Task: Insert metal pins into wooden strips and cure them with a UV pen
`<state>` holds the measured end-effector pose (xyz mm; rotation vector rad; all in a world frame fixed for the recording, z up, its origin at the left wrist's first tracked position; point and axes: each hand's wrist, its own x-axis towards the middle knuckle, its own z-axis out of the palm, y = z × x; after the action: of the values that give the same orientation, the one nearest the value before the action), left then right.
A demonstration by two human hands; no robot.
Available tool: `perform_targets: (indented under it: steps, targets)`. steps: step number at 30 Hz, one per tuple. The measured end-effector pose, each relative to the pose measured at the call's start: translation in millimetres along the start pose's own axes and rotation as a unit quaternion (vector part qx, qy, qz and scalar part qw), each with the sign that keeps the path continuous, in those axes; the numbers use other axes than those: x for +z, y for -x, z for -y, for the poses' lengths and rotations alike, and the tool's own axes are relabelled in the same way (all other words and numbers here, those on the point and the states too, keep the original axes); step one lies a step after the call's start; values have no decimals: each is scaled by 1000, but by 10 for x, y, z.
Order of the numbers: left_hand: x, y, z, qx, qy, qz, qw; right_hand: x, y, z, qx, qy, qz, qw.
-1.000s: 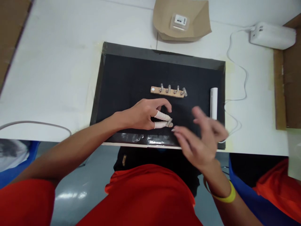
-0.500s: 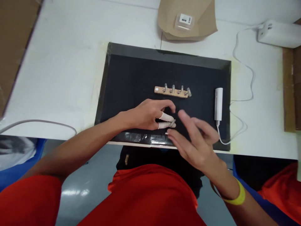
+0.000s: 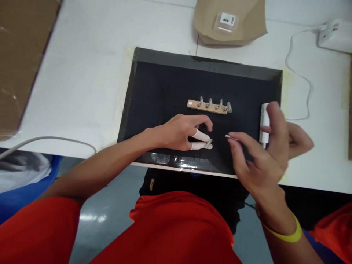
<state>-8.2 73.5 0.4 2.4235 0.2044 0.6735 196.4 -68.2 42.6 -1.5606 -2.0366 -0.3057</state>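
My left hand point(image 3: 183, 132) rests over the black mat, with white finger covers on two digits. Their tips pinch a small clear, tube-like piece point(image 3: 208, 143). To the right, my right hand point(image 3: 264, 154) is raised above the mat, its thumb and index finger closed on a thin, small piece with a white tip point(image 3: 227, 136); its kind is unclear. The other fingers of that hand are spread. Beyond my left hand lies a narrow tan strip point(image 3: 194, 105) with a white dot at one end and several clear upright tubes with small metal bits along it.
A black mat point(image 3: 159, 84) is taped to the white table point(image 3: 90, 73). A brown paper tray point(image 3: 203, 22) behind it holds a clear plastic box point(image 3: 226, 22). A white stick-shaped device point(image 3: 264, 124) lies partly behind my right hand. Cables and a white power block point(image 3: 337, 36) are at right.
My right hand has moved right and up, away from my left hand, carrying the thin white-tipped piece. My left hand keeps its pinch. The view has shifted slightly.
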Motion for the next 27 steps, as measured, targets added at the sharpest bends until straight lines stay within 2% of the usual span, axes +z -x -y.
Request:
perform_targets:
  steps: [5,8,10,14,18,19,22,23,27]
  targets:
    - [6,-1,0,4,18,-6,1000,31,-24,-38,-62,-41,47,996]
    - [-5,-4,-8,-19,31,5,999,23,-27,-54,26,-18,-6,999]
    - [-13,-7,-16,-33,44,12,998,-2,-8,-48,44,-18,-13,999]
    - [-17,-9,-20,-34,66,8,997,-45,54,-39,-56,-33,36,997]
    - [-7,-4,-10,-42,67,2,997,-3,98,-56,62,-16,-40,997]
    - [-5,-3,-7,-41,68,2,997,13,109,-47,63,-18,-42,997]
    - [-4,-6,-4,-22,78,-8,997,38,139,0,-33,-31,6,999]
    - [-4,-8,-4,-17,78,-11,997,41,144,7,-43,-33,14,998]
    - [3,-9,3,-22,69,-11,997,43,155,-12,66,-12,-42,997]
